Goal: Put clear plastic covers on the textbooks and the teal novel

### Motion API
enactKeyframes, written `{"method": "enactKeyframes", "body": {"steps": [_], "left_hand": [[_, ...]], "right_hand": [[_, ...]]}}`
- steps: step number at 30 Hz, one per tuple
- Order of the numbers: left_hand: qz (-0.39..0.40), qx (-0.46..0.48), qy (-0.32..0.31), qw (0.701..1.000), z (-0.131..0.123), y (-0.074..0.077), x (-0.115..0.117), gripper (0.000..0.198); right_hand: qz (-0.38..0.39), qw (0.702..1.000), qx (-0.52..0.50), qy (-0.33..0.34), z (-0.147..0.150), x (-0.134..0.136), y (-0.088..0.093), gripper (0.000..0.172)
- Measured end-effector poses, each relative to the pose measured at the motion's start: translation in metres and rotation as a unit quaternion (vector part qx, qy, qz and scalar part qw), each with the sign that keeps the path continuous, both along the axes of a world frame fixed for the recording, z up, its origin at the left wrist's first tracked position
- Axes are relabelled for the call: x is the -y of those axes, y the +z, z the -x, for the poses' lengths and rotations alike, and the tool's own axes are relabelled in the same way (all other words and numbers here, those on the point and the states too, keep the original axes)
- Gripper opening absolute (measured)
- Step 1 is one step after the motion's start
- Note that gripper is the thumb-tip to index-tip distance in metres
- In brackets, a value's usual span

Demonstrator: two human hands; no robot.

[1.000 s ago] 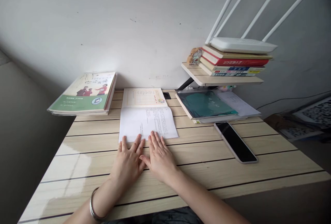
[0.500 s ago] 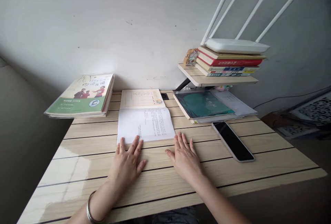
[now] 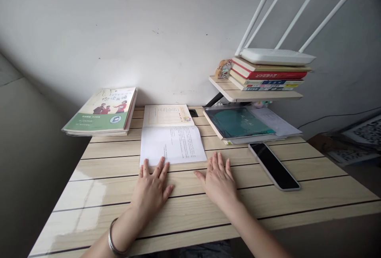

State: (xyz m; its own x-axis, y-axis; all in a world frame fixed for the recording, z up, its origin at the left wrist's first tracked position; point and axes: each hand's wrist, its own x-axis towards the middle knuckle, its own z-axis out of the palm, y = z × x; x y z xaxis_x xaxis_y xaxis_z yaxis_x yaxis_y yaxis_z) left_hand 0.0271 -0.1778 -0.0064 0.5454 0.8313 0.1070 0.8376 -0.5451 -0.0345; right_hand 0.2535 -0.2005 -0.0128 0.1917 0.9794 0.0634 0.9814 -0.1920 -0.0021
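An open book (image 3: 172, 145) with white pages lies on the wooden desk (image 3: 256, 206), its near edge close to my hands. My left hand (image 3: 152, 188) rests flat with fingers spread, the fingertips on the book's near edge, holding nothing. My right hand (image 3: 218, 178) lies flat on the desk just right of the book's near corner, apart from the pages. A black smartphone (image 3: 274, 166) in a pale case lies to the right of my right hand, not touching it. A silver bangle (image 3: 114, 237) circles my left wrist.
A stack of green-covered books (image 3: 101, 112) sits at the desk's back left. A teal folder (image 3: 239, 122) and papers lie at the back right, beneath a small wall shelf (image 3: 256, 95) bearing stacked books and a white four-antenna router (image 3: 276, 56). The desk's front and side edges drop away.
My right hand has slid rightward off the book's near edge, away from my left hand. My left hand has moved slightly up onto the edge. The book and phone stay in place.
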Motion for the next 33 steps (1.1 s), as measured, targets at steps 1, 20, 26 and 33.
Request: {"method": "enactKeyframes", "body": {"steps": [1, 20, 26, 33], "left_hand": [[0.003, -0.001, 0.000, 1.000, 0.000, 0.000, 0.000, 0.062], [-0.017, -0.003, 0.004, 1.000, 0.001, -0.003, 0.001, 0.063], [-0.046, -0.010, -0.005, 0.999, 0.014, -0.013, -0.005, 0.062], [-0.050, -0.027, -0.024, 0.998, 0.067, -0.011, -0.011, 0.054]], "right_hand": [[-0.021, 1.000, -0.008, 0.014, 0.007, -0.002, 0.003, 0.084], [0.040, 0.994, -0.065, 0.077, -0.005, 0.001, -0.009, 0.076], [0.023, 0.995, -0.070, 0.074, -0.027, 0.005, -0.020, 0.070], [0.006, 0.993, -0.083, 0.087, -0.032, 0.006, -0.025, 0.069]]}}
